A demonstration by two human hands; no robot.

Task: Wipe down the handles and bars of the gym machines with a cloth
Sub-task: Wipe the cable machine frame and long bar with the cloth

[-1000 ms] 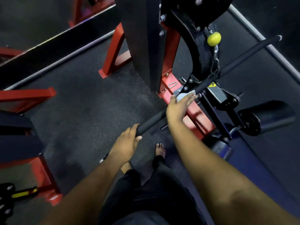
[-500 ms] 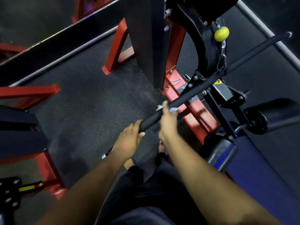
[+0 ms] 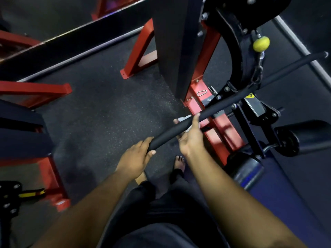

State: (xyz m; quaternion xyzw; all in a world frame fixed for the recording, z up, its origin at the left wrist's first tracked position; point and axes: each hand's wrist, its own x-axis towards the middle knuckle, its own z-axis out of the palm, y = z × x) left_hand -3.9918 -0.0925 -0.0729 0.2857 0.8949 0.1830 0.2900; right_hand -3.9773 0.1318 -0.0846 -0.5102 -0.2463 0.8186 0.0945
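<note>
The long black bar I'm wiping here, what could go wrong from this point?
1. The bar hangs from a chain, so it may swing if the left hand loosens its grip on the near end.
2. The cloth shows only as a small bunch under the right hand; it could slip out.
3. A bare foot is below the bar.

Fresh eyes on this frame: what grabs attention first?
The long black bar running diagonally across the middle, with the left hand gripping its near end and the right hand wrapped round it with a pale cloth. Next, the red frame beneath and the yellow ball upper right.
</note>
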